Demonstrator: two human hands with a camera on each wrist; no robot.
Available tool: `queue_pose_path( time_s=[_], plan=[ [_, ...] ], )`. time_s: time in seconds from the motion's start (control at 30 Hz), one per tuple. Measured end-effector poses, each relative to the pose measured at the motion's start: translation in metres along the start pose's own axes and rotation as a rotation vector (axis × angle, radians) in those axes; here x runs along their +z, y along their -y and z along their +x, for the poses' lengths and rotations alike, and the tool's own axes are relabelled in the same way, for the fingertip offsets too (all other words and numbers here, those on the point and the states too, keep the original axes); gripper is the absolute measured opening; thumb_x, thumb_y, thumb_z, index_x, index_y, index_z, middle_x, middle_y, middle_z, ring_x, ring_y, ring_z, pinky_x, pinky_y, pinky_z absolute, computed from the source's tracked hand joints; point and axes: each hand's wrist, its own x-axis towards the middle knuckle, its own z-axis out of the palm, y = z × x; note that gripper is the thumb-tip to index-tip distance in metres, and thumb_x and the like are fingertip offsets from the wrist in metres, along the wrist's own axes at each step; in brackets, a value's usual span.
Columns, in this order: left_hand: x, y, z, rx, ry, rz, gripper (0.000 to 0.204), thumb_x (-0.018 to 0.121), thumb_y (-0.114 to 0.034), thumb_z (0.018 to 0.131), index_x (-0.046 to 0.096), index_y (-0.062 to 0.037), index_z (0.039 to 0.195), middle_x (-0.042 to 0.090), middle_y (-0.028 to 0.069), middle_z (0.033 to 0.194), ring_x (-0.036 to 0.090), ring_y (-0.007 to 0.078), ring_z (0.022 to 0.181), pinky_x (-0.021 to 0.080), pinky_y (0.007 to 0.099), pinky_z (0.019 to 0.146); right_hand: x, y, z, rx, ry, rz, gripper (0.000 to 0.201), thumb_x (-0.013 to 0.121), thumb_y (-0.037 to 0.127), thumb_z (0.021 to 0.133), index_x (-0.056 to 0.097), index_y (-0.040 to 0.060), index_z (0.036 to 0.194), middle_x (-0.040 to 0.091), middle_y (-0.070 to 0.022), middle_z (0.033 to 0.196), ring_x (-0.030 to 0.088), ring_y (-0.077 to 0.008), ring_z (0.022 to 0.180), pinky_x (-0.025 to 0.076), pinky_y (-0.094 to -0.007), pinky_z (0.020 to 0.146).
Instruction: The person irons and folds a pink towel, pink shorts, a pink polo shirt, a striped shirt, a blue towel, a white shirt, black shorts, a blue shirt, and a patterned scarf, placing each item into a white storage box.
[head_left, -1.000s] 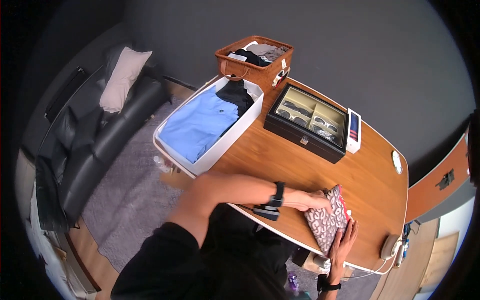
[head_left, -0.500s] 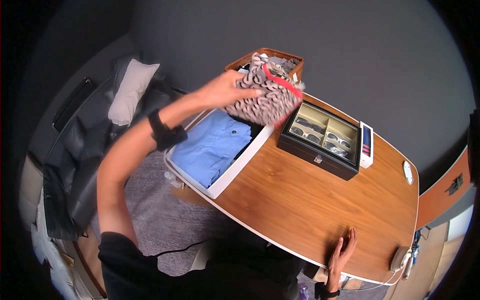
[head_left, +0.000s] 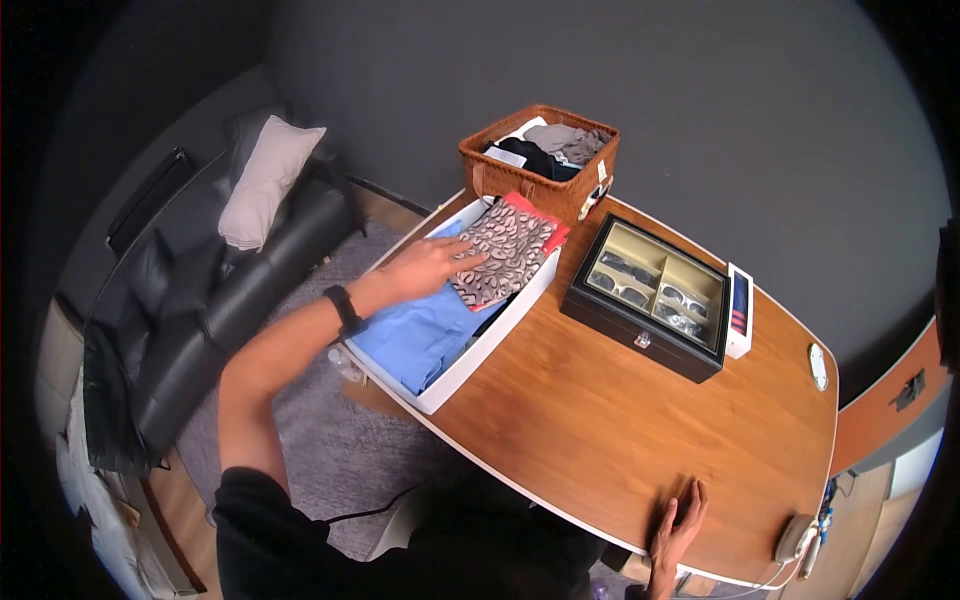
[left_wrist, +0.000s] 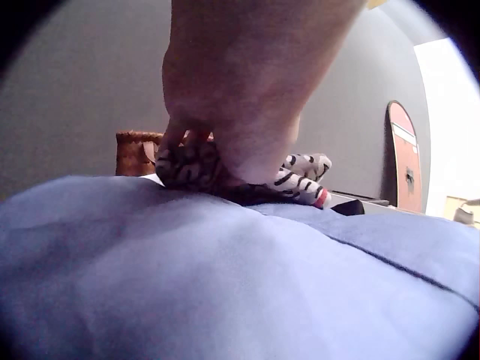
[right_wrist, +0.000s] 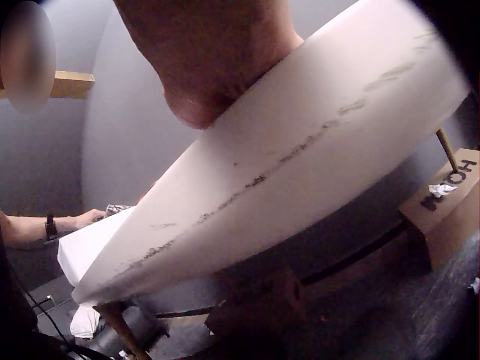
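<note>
A folded grey-and-black patterned cloth (head_left: 510,248) with a red border lies in the white box (head_left: 497,345), on top of folded blue clothing (head_left: 415,340). My left hand (head_left: 425,268) rests on the cloth's near side with its fingers spread straight over it. In the left wrist view the hand (left_wrist: 232,112) is over the same cloth (left_wrist: 300,184), just beyond the blue fabric (left_wrist: 180,255). At the table's front right edge, my right hand (head_left: 678,530) lies on the wood with relaxed fingers and holds nothing.
Behind the white box stands a brown woven basket (head_left: 540,190) with clothes in it. A black glasses case (head_left: 640,345) with a clear lid sits mid-table, beside a small white box (head_left: 740,310). A beige corded object (head_left: 797,538) is at the right edge.
My left hand picked up the patterned cloth from the table's front right, carried it leftward and laid it in the white box. The right hand stayed near the front edge.
</note>
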Motion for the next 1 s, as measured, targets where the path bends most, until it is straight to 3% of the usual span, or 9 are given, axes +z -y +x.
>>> queue_pose_path(
  time_s=[0.23,0.33,0.37,0.47,0.53,0.63,0.73,0.83,1.0],
  plan=[
    [-0.017,-0.015,-0.016,0.09,-0.119,0.325,0.059,0.065,-0.008,0.082,0.06,-0.006,0.141,0.062,0.0225,0.137,0.066,0.0376,0.118,0.056,0.0449,0.096,-0.002,-0.002,-0.001,0.011,0.016,-0.021,0.044,0.057,0.021,0.104,0.055,-0.0046,0.14,0.05,-0.025,0.15,0.046,-0.0419,0.142,0.034,-0.0482,0.12],
    [-0.024,-0.032,-0.03,-0.066,0.08,0.107,0.062,0.067,-0.014,0.079,0.06,-0.0045,0.141,0.062,0.0231,0.136,0.066,0.0369,0.119,0.055,0.0466,0.097,0.002,-0.005,-0.002,-0.004,0.015,-0.019,0.042,0.057,0.021,0.105,0.057,-0.0051,0.138,0.051,-0.0249,0.149,0.046,-0.0413,0.142,0.034,-0.0477,0.12],
    [-0.026,-0.036,-0.032,-0.06,-0.036,0.028,0.057,0.065,-0.018,0.08,0.065,-0.0055,0.136,0.069,0.0231,0.126,0.069,0.0378,0.11,0.056,0.0465,0.094,0.002,-0.006,-0.001,-0.012,0.02,-0.027,0.042,0.056,0.021,0.105,0.057,-0.0052,0.137,0.051,-0.0249,0.149,0.047,-0.0414,0.141,0.034,-0.0477,0.12],
    [-0.055,-0.028,-0.013,-0.227,0.101,-0.342,0.048,0.063,-0.02,0.082,0.071,-0.0073,0.128,0.073,0.0221,0.114,0.071,0.0402,0.102,0.057,0.0484,0.091,0.0,-0.004,0.001,-0.026,0.028,-0.044,0.041,0.057,0.021,0.105,0.058,-0.0056,0.136,0.051,-0.0249,0.148,0.047,-0.0414,0.141,0.034,-0.0475,0.12],
    [-0.057,-0.011,0.011,-0.436,0.035,-0.386,0.042,0.063,-0.022,0.085,0.075,-0.006,0.122,0.073,0.0222,0.119,0.071,0.0377,0.109,0.056,0.046,0.095,0.001,-0.003,-0.001,-0.034,0.019,-0.038,0.04,0.058,0.019,0.103,0.059,-0.0051,0.135,0.052,-0.0248,0.147,0.048,-0.0419,0.14,0.036,-0.048,0.119],
    [-0.014,0.027,0.053,-0.542,-0.035,-0.36,0.051,0.066,-0.035,0.089,0.071,0.0016,0.125,0.071,0.0254,0.124,0.068,0.0396,0.115,0.053,0.0456,0.1,0.003,-0.007,0.001,-0.057,-0.008,-0.037,0.038,0.06,0.015,0.101,0.06,-0.0039,0.134,0.053,-0.0248,0.145,0.05,-0.043,0.137,0.039,-0.049,0.116],
    [-0.006,0.041,0.104,-0.778,0.302,-0.502,0.063,0.069,-0.048,0.088,0.07,0.0033,0.124,0.069,0.0274,0.127,0.067,0.0395,0.119,0.051,0.0476,0.104,0.004,-0.008,-0.001,-0.07,-0.015,-0.036,0.039,0.061,0.016,0.1,0.059,-0.0042,0.134,0.053,-0.0253,0.145,0.05,-0.0433,0.136,0.039,-0.0489,0.115],
    [0.053,0.068,0.132,-0.819,0.234,-0.524,0.074,0.076,-0.054,0.083,0.069,0.0073,0.123,0.066,0.0296,0.132,0.065,0.0392,0.123,0.049,0.0456,0.107,0.003,-0.008,-0.001,-0.078,-0.011,-0.053,0.04,0.061,0.017,0.1,0.059,-0.0048,0.134,0.054,-0.0256,0.144,0.05,-0.0439,0.136,0.04,-0.0494,0.115],
    [0.074,0.066,0.134,-0.706,0.062,-0.592,0.081,0.082,-0.033,0.082,0.052,0.0028,0.148,0.064,0.0238,0.139,0.062,0.0339,0.128,0.047,0.0388,0.108,0.004,-0.005,0.0,-0.075,-0.023,-0.038,0.041,0.06,0.019,0.102,0.058,-0.0051,0.136,0.053,-0.026,0.146,0.049,-0.0438,0.137,0.038,-0.0485,0.117]
  ],
)
